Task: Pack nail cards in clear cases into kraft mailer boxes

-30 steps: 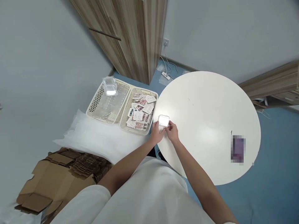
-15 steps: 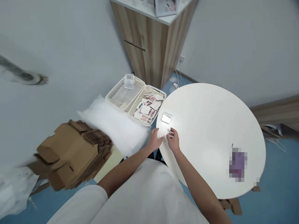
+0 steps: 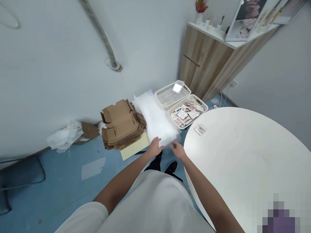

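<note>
My left hand (image 3: 155, 148) is at the near edge of a stack of white foam sheets (image 3: 159, 118), fingers apart; whether it touches them I cannot tell. My right hand (image 3: 178, 150) is held open between the sheets and the round table, fingers slightly curled, holding nothing. A small clear plastic case (image 3: 200, 129) lies on the table's left edge, with a patterned piece visible inside. Behind the sheets stand two white baskets. The right basket (image 3: 205, 108) holds several printed cards, and the left basket (image 3: 160, 94) has a clear box (image 3: 178, 86) in it.
Flattened brown cardboard boxes (image 3: 120, 123) are stacked left of the sheets, above a pale yellow surface (image 3: 136, 147). The white round table (image 3: 243, 145) fills the right side, with a pixelated purple patch (image 3: 280, 220). A wooden cabinet (image 3: 206, 61) stands behind.
My view has swung left, and both hands have moved from the table's edge toward the foam sheets. The clear case stays on the table.
</note>
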Demonstrator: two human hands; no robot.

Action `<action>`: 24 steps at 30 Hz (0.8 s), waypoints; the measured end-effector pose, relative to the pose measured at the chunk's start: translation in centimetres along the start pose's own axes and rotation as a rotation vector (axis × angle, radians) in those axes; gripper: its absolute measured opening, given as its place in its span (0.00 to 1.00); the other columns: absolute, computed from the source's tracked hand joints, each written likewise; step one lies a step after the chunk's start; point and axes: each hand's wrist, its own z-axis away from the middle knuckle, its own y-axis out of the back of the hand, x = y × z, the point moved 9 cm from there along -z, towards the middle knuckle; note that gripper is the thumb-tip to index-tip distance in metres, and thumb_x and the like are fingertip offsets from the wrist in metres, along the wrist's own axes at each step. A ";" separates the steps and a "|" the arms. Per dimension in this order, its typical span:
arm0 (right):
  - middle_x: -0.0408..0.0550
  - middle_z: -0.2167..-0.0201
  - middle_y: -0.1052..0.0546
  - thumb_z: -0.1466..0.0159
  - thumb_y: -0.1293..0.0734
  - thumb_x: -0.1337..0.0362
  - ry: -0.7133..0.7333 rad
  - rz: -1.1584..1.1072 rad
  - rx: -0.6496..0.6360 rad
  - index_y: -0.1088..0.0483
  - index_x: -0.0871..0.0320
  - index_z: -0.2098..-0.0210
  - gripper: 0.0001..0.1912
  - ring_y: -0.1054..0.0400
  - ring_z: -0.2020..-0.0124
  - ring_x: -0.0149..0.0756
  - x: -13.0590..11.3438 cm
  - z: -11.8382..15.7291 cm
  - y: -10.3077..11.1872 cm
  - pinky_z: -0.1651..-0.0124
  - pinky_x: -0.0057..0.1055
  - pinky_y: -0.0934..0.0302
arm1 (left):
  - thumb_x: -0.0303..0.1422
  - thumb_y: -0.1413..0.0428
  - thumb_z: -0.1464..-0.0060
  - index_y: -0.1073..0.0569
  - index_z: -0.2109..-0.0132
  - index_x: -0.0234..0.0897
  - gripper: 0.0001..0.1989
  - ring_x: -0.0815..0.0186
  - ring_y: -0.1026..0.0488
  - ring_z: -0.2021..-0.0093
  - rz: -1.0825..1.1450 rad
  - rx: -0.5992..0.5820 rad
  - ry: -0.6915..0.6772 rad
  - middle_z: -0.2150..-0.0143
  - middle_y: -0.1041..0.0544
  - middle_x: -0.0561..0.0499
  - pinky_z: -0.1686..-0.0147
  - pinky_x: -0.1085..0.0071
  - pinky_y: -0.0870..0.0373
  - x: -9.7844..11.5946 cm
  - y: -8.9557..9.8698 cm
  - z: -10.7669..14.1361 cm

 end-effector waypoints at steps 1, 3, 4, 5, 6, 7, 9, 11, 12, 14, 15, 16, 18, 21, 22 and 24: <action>0.52 0.50 0.32 0.45 0.39 0.58 0.005 0.038 -0.029 0.36 0.57 0.50 0.23 0.37 0.50 0.42 -0.6 -0.5 -0.4 0.52 0.37 0.41 | 0.39 0.50 0.51 0.41 0.45 0.33 0.27 0.55 0.50 0.39 0.012 0.008 0.002 0.38 0.47 0.40 0.43 0.62 0.50 -0.1 0.3 -0.4; 0.53 0.47 0.35 0.45 0.39 0.57 0.016 0.099 -0.065 0.38 0.58 0.49 0.25 0.42 0.46 0.43 -1.8 -1.5 -1.0 0.47 0.37 0.45 | 0.38 0.49 0.52 0.41 0.44 0.32 0.28 0.57 0.50 0.39 0.038 0.019 0.000 0.39 0.47 0.40 0.42 0.64 0.51 -0.2 0.8 -1.3; 0.53 0.45 0.37 0.46 0.38 0.57 0.019 0.123 -0.072 0.38 0.59 0.48 0.26 0.44 0.44 0.43 -2.3 -2.1 -1.2 0.46 0.38 0.48 | 0.37 0.49 0.52 0.41 0.44 0.32 0.28 0.58 0.50 0.39 0.055 0.022 0.001 0.39 0.46 0.41 0.42 0.65 0.52 -0.3 1.0 -1.8; 0.53 0.44 0.39 0.46 0.38 0.56 0.017 0.141 -0.073 0.39 0.59 0.48 0.27 0.46 0.43 0.43 -2.8 -2.6 -1.4 0.44 0.38 0.50 | 0.35 0.49 0.53 0.41 0.44 0.32 0.28 0.58 0.51 0.38 0.078 0.020 0.002 0.39 0.46 0.41 0.41 0.66 0.53 -0.5 1.1 -2.3; 0.53 0.43 0.41 0.46 0.38 0.56 0.010 0.153 -0.067 0.40 0.58 0.47 0.29 0.48 0.42 0.44 -3.3 -3.2 -1.6 0.43 0.38 0.52 | 0.34 0.49 0.53 0.41 0.44 0.32 0.28 0.59 0.52 0.38 0.110 0.011 0.007 0.38 0.46 0.42 0.41 0.66 0.53 -0.7 1.1 -2.9; 0.53 0.42 0.42 0.47 0.38 0.55 -0.001 0.158 -0.058 0.41 0.58 0.46 0.30 0.49 0.41 0.44 -3.7 -3.8 -1.9 0.43 0.39 0.53 | 0.33 0.49 0.54 0.41 0.44 0.32 0.29 0.59 0.52 0.38 0.151 0.001 0.013 0.38 0.46 0.42 0.41 0.66 0.54 -0.9 1.1 -3.4; 0.52 0.41 0.45 0.47 0.37 0.55 -0.024 0.143 -0.030 0.42 0.57 0.45 0.31 0.51 0.40 0.44 -4.4 -5.0 -2.3 0.42 0.40 0.54 | 0.31 0.48 0.55 0.41 0.44 0.33 0.29 0.59 0.52 0.38 0.251 -0.015 0.026 0.38 0.46 0.42 0.41 0.64 0.54 -1.6 1.1 -4.5; 0.52 0.40 0.46 0.48 0.37 0.55 -0.040 0.113 0.003 0.43 0.56 0.45 0.32 0.53 0.40 0.45 -4.9 -6.2 -2.8 0.42 0.42 0.55 | 0.30 0.48 0.56 0.40 0.45 0.33 0.28 0.57 0.51 0.38 0.359 -0.018 0.038 0.38 0.46 0.42 0.41 0.62 0.54 -2.4 1.2 -5.5; 0.52 0.39 0.47 0.48 0.37 0.54 -0.046 0.102 0.019 0.43 0.56 0.45 0.33 0.54 0.39 0.45 -5.1 -6.8 -3.0 0.42 0.42 0.55 | 0.29 0.48 0.57 0.39 0.45 0.33 0.28 0.57 0.51 0.38 0.411 -0.023 0.046 0.38 0.46 0.41 0.41 0.62 0.53 -2.8 1.2 -6.0; 0.53 0.39 0.50 0.48 0.36 0.54 -0.063 0.098 0.057 0.44 0.57 0.44 0.34 0.56 0.39 0.46 -5.3 -7.8 -3.1 0.42 0.43 0.56 | 0.28 0.48 0.58 0.40 0.45 0.34 0.29 0.56 0.51 0.38 0.500 -0.043 0.067 0.38 0.46 0.41 0.41 0.61 0.53 -3.6 1.0 -6.8; 0.54 0.38 0.51 0.48 0.37 0.53 -0.074 0.104 0.076 0.45 0.57 0.44 0.34 0.57 0.38 0.46 -5.3 -8.3 -3.1 0.41 0.44 0.56 | 0.28 0.48 0.58 0.41 0.44 0.34 0.30 0.56 0.52 0.38 0.534 -0.057 0.078 0.38 0.47 0.42 0.41 0.61 0.54 -4.0 0.9 -7.1; 0.54 0.38 0.53 0.48 0.37 0.53 -0.082 0.115 0.096 0.45 0.57 0.44 0.35 0.59 0.38 0.46 -5.1 -8.8 -3.0 0.41 0.44 0.57 | 0.27 0.48 0.58 0.42 0.44 0.34 0.31 0.56 0.53 0.38 0.560 -0.071 0.089 0.37 0.49 0.42 0.41 0.61 0.55 -4.3 0.8 -7.3; 0.54 0.37 0.55 0.48 0.37 0.53 -0.093 0.140 0.115 0.47 0.57 0.43 0.36 0.61 0.37 0.46 -4.8 -9.6 -3.0 0.41 0.45 0.57 | 0.27 0.48 0.58 0.43 0.42 0.33 0.32 0.55 0.55 0.37 0.596 -0.092 0.114 0.37 0.51 0.42 0.41 0.61 0.57 -5.1 0.6 -7.6; 0.54 0.37 0.55 0.47 0.37 0.54 -0.113 0.192 0.057 0.48 0.58 0.42 0.36 0.64 0.37 0.48 -4.0 -10.5 -4.0 0.42 0.46 0.56 | 0.27 0.48 0.57 0.45 0.41 0.33 0.33 0.53 0.54 0.38 0.643 -0.119 0.161 0.37 0.51 0.42 0.41 0.61 0.55 -6.2 0.3 -7.7; 0.54 0.37 0.55 0.46 0.37 0.56 -0.112 0.217 0.021 0.48 0.58 0.42 0.35 0.65 0.37 0.49 -3.8 -10.6 -4.6 0.42 0.47 0.56 | 0.27 0.48 0.57 0.45 0.41 0.34 0.33 0.53 0.54 0.38 0.657 -0.126 0.174 0.37 0.51 0.43 0.42 0.61 0.55 -6.5 0.2 -7.7; 0.53 0.38 0.53 0.45 0.38 0.59 -0.084 0.282 -0.044 0.49 0.57 0.42 0.32 0.65 0.37 0.49 -4.1 -10.6 -6.0 0.43 0.49 0.58 | 0.28 0.48 0.56 0.43 0.42 0.36 0.31 0.53 0.53 0.38 0.680 -0.127 0.190 0.37 0.49 0.43 0.42 0.61 0.53 -6.9 -0.1 -7.9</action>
